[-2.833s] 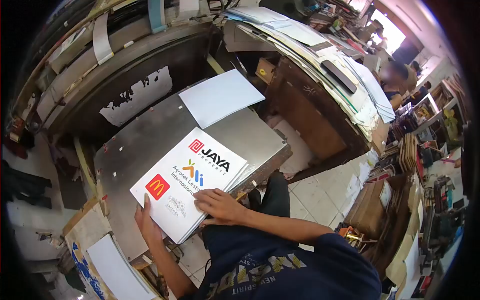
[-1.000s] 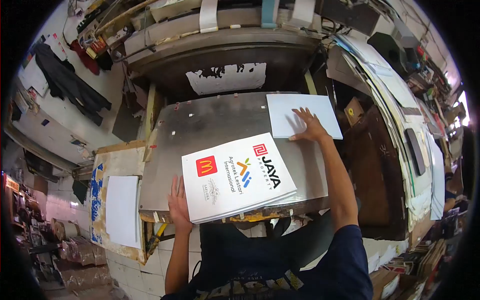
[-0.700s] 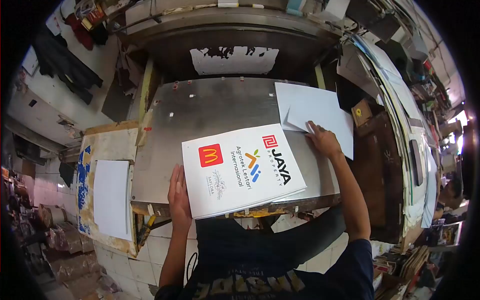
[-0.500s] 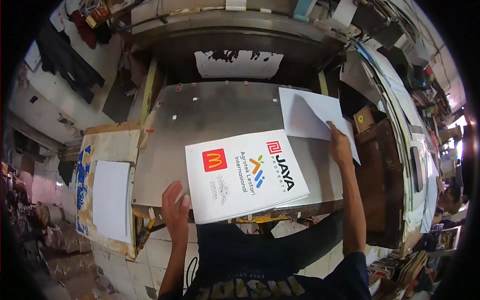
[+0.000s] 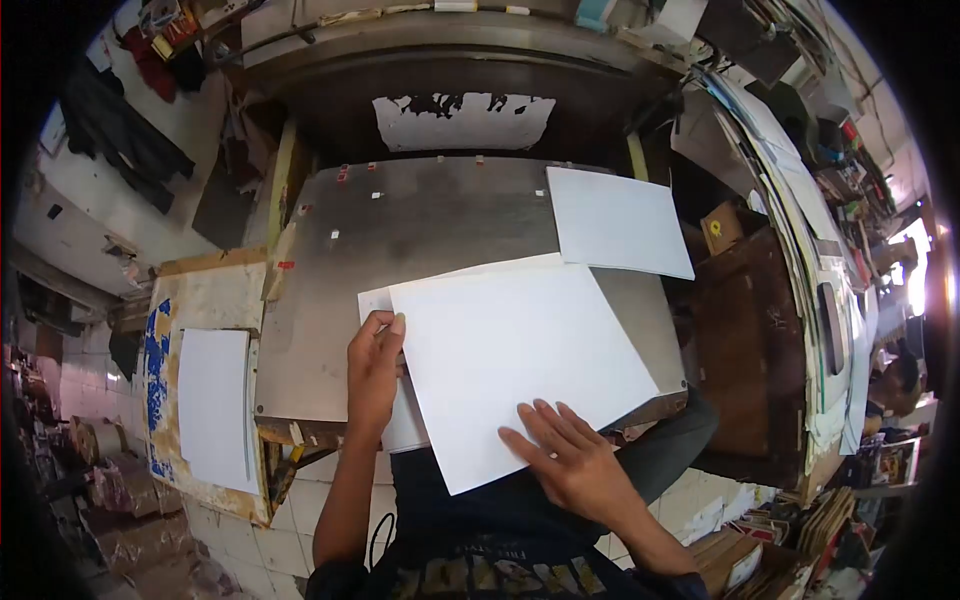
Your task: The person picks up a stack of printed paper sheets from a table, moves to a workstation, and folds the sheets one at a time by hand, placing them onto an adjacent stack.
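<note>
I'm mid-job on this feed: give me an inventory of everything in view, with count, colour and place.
Top sheet: 1, white, under both hands
Lower sheets: count unclear, white, mostly beneath top sheet
Far sheets: count unclear, white, table's far right corner
Table: 1, grey, centre
Left sheets: count unclear, white, on side board
Side board: 1, pale with blue patches, left of table
Cloth: count unclear, dark, upper left
Small box: 1, brown, right of far sheets
Cabinet: 1, brown, right
Edge clutter: uncounted, mixed colours, room edges
Trousers: 1 pair, dark, below table edge
Left hand: 1, bare, top sheet's left edge
Right hand: 1, bare, top sheet's near edge
</note>
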Tool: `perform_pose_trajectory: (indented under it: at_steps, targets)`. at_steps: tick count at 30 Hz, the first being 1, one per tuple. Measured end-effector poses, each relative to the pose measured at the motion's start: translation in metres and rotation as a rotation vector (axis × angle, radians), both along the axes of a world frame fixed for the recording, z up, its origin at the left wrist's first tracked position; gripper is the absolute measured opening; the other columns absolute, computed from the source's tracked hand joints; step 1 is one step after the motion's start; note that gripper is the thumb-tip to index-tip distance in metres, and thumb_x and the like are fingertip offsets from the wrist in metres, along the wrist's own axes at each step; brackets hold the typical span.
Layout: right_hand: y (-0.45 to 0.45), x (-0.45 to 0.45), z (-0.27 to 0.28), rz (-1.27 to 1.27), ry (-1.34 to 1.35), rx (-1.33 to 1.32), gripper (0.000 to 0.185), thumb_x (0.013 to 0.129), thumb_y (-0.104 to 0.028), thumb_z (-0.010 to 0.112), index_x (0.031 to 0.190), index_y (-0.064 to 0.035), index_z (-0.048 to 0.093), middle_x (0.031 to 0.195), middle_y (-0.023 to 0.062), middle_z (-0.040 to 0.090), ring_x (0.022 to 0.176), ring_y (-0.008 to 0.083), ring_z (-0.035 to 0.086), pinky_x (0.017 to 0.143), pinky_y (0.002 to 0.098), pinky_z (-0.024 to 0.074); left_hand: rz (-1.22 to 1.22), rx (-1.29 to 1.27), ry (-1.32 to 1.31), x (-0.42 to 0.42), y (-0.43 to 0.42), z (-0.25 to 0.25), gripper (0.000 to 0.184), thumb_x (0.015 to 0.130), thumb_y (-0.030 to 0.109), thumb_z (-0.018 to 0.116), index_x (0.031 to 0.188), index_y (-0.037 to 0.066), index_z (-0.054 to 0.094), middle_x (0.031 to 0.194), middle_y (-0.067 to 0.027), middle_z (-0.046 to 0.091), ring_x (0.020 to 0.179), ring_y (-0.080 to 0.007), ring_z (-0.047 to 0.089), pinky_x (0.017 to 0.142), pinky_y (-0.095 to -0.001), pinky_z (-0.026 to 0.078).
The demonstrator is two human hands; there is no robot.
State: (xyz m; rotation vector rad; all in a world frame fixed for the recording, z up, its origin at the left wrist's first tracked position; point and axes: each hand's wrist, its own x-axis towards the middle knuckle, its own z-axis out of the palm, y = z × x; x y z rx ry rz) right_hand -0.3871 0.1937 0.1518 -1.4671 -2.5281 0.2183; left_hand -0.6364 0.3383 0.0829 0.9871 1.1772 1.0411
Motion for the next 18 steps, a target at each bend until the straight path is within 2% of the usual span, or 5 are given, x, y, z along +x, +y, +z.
perform_pose_trajectory:
  at_steps: [3,8,11,13,18]
  targets:
    - [0.007,0.008,0.029,-0.014,0.422,-0.203,0.066,0.081,-0.025,0.084,0.140,-0.0120,0.057,0.137,0.0173,0.060,0.120,0.0353,0.063,0.094,0.0446,0.0551,-0.063,0.134,-0.135,0.005,-0.026,0.026,0.014,0.103,0.018,0.057,0.106,0.004,0.054,0.091,-0.0035,0.066,0.078,-0.0050,0.060,0.063,-0.0197,0.050]
    - [0.051,-0.010,0.073,-0.035,0.500,0.126,0.046,0.079,-0.003,0.077,0.125,-0.0012,0.066,0.119,0.0149,0.066,0.099,0.0316,0.068,0.082,0.0377,0.0574,-0.309,0.214,-0.151,0.031,-0.057,0.080,0.018,0.101,0.006,0.051,0.116,-0.002,0.048,0.093,-0.0121,0.070,0.077,-0.0120,0.068,0.063,-0.0247,0.055]
    - [0.075,-0.028,0.083,0.020,0.421,0.344,0.042,0.068,0.007,0.077,0.110,-0.0004,0.072,0.100,0.0120,0.068,0.089,0.0281,0.069,0.075,0.0368,0.0585,-0.374,0.248,-0.114,0.037,-0.065,0.089,0.019,0.095,0.000,0.056,0.111,-0.003,0.047,0.089,-0.0127,0.071,0.078,-0.0126,0.071,0.060,-0.0244,0.054]
    - [0.078,-0.027,0.085,0.058,0.374,0.307,0.044,0.068,0.007,0.076,0.111,-0.0001,0.071,0.101,0.0124,0.068,0.089,0.0284,0.069,0.075,0.0372,0.0588,-0.371,0.248,-0.157,0.036,-0.068,0.095,0.018,0.095,0.000,0.056,0.110,-0.003,0.047,0.087,-0.0122,0.071,0.077,-0.0129,0.072,0.060,-0.0246,0.054]
    - [0.076,-0.025,0.087,0.158,0.209,0.286,0.051,0.066,0.005,0.071,0.116,0.0014,0.069,0.109,0.0136,0.069,0.094,0.0291,0.070,0.078,0.0365,0.0601,-0.372,0.436,0.114,0.029,-0.063,0.101,0.012,0.093,-0.002,0.057,0.104,-0.001,0.051,0.077,-0.0118,0.068,0.069,-0.0168,0.072,0.065,-0.0284,0.060]
